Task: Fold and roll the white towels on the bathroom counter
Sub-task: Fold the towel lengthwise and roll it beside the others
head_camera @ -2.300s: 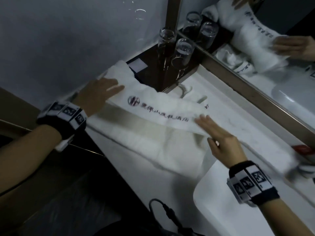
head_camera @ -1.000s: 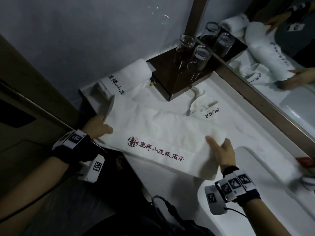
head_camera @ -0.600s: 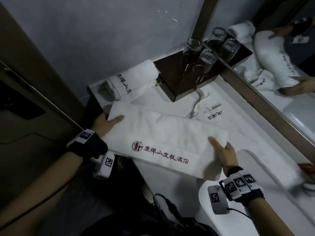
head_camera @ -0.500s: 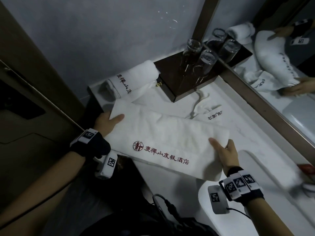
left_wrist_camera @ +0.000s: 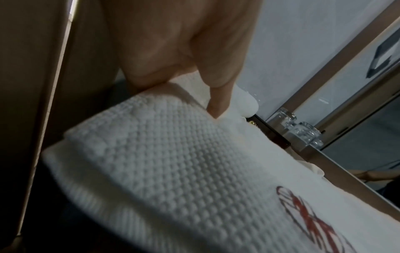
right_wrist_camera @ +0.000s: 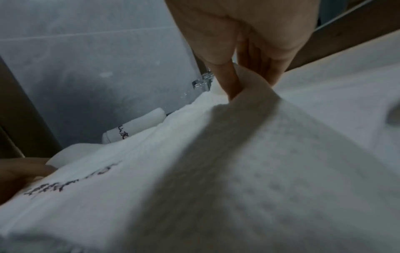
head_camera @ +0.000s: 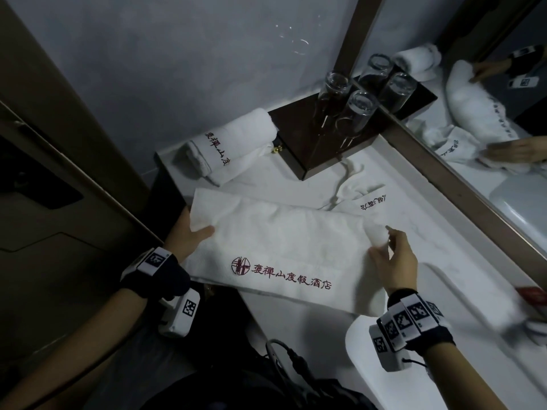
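Note:
A folded white towel [head_camera: 284, 247] with red lettering lies across the white counter [head_camera: 438, 232]. My left hand [head_camera: 189, 235] pinches its left end, thumb on top, fingers underneath; the left wrist view shows the towel [left_wrist_camera: 173, 162] held at that edge. My right hand [head_camera: 387, 255] pinches the far right corner, which is lifted and bunched; in the right wrist view the fingers [right_wrist_camera: 229, 82] nip the towel [right_wrist_camera: 238, 162] fabric. A rolled white towel [head_camera: 231, 143] lies at the back left. Another loose white towel [head_camera: 358, 190] lies behind the folded one.
A dark wooden tray [head_camera: 319, 134] with upturned glasses [head_camera: 355, 113] stands in the corner by the mirror [head_camera: 488, 113]. The white sink basin [head_camera: 429, 380] lies at the front right. A red item [head_camera: 532, 294] sits at the right edge. A wooden door frame [head_camera: 59, 128] stands left.
The towel was drawn toward me and folded lengthwise, lettering now on top. Since half a second ago my right hand has shifted to the far right corner and lifted it; my left thumb moved further onto the towel.

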Available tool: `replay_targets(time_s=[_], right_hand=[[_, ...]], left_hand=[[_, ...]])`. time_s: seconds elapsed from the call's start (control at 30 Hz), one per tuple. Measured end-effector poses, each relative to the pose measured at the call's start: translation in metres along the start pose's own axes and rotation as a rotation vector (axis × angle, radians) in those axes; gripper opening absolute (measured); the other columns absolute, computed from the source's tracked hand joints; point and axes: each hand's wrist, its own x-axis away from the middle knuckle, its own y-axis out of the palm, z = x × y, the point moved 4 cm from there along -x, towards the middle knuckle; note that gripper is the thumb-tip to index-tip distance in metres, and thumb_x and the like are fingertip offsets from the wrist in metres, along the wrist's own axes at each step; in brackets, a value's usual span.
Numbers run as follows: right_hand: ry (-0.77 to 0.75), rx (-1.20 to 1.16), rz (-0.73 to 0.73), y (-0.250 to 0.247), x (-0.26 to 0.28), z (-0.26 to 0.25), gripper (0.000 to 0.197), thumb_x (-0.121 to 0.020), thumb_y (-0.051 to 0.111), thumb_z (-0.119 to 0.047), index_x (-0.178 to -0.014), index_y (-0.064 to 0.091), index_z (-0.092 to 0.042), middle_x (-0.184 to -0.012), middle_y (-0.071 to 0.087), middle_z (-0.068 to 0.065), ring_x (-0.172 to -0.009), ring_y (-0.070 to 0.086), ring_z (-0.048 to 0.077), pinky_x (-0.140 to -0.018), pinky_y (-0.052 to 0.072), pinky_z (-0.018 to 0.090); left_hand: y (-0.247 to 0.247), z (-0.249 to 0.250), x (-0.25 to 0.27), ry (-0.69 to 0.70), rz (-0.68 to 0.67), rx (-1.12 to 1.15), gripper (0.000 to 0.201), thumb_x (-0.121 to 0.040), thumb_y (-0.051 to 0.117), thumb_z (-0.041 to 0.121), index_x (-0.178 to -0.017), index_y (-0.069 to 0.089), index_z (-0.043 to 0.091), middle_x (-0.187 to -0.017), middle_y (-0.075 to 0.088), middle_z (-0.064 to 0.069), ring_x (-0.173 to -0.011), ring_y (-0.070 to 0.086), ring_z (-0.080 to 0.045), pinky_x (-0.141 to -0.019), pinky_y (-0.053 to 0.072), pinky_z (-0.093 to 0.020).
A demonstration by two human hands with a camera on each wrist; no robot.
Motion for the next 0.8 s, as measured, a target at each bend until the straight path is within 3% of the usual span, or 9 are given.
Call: replay_targets(time_s=[0.17,0.37,0.5,0.57,0.63,0.7,0.73,0.77,0.8], right_hand=[[-0.127,0.225,-0.013,0.001,0.001,-0.016,0.024,-0.077,0.063,0.005,-0.098,0.053,0.003,-0.105,0.055,0.020,-0.102,0.048,0.038,-0.083,0.033,0.039],[-0.320,0.495,0.077,-0.012,0.011,-0.068,0.010,-0.087,0.042,-0.005,-0.094,0.040,-0.013,-0.073,0.048,0.003,-0.063,0.042,0.027,-0.058,0.030,0.034],[-0.446,0.161,-0.054,-0.010,-0.007,-0.133,0.021,-0.082,0.049,0.002,-0.089,0.039,-0.016,-0.071,0.055,0.003,-0.063,0.055,0.024,-0.057,0.037,0.028],[-0.502,-0.065,-0.178,-0.007,-0.022,-0.170,0.029,-0.081,0.052,0.002,-0.081,0.037,-0.022,-0.070,0.053,-0.006,-0.061,0.056,0.003,-0.058,0.041,0.022],[-0.505,-0.191,-0.295,0.001,-0.040,-0.203,0.028,-0.078,0.055,-0.008,-0.079,0.036,-0.029,-0.073,0.047,-0.008,-0.069,0.048,0.011,-0.066,0.039,0.029],[-0.471,-0.422,-0.369,0.010,-0.056,-0.233,0.019,-0.077,0.053,-0.020,-0.075,0.038,-0.031,-0.074,0.042,-0.008,-0.076,0.041,0.015,-0.070,0.034,0.033],[-0.451,-0.543,-0.381,0.013,-0.063,-0.244,0.017,-0.079,0.053,-0.024,-0.072,0.038,-0.029,-0.073,0.041,-0.008,-0.076,0.040,0.014,-0.072,0.032,0.031],[-0.448,-0.614,-0.384,0.017,-0.070,-0.253,0.021,-0.081,0.055,-0.027,-0.069,0.038,-0.026,-0.072,0.041,-0.008,-0.074,0.040,0.011,-0.073,0.032,0.029],[-0.472,-0.604,-0.381,0.021,-0.077,-0.258,0.025,-0.083,0.058,-0.026,-0.067,0.038,-0.025,-0.071,0.043,-0.009,-0.072,0.042,0.008,-0.073,0.034,0.025]], left_hand=[[-0.002,-0.008,0.005,-0.006,0.019,0.006,0.046,-0.086,0.057,0.000,-0.129,0.041,0.000,-0.128,0.052,-0.022,-0.118,0.050,-0.035,-0.102,0.039,-0.045],[-0.017,-0.001,0.022,-0.014,0.075,0.304,0.041,-0.088,0.053,-0.001,-0.127,0.047,0.008,-0.120,0.057,-0.013,-0.107,0.054,-0.027,-0.089,0.042,-0.035],[-0.046,0.025,0.035,0.105,0.156,0.385,0.044,-0.084,0.058,-0.002,-0.125,0.050,0.011,-0.115,0.058,-0.006,-0.101,0.056,-0.020,-0.086,0.046,-0.030],[-0.066,0.036,0.042,0.162,0.221,0.377,0.047,-0.080,0.063,-0.003,-0.124,0.051,0.008,-0.113,0.057,-0.003,-0.100,0.056,-0.017,-0.080,0.046,-0.024],[-0.082,0.042,0.051,0.179,0.264,0.304,0.049,-0.077,0.065,-0.006,-0.124,0.051,0.001,-0.117,0.055,-0.002,-0.105,0.053,-0.014,-0.087,0.042,-0.023],[-0.087,0.043,0.057,0.152,0.199,0.356,0.022,-0.077,0.059,-0.006,-0.096,0.068,-0.004,-0.100,0.068,-0.007,-0.091,0.062,-0.006,-0.079,0.043,-0.013],[-0.086,0.045,0.058,0.199,0.104,0.347,0.025,-0.078,0.055,-0.003,-0.067,0.074,0.008,-0.076,0.073,0.001,-0.074,0.065,0.001,-0.068,0.046,-0.008],[-0.082,0.046,0.062,0.269,0.027,0.260,0.045,-0.084,0.047,-0.002,-0.052,0.072,0.017,-0.059,0.070,0.009,-0.061,0.063,0.005,-0.062,0.048,-0.008],[-0.077,0.048,0.067,0.354,-0.043,0.155,0.053,-0.090,0.039,-0.002,-0.053,0.072,0.019,-0.059,0.069,0.010,-0.062,0.064,0.003,-0.064,0.050,-0.012]])
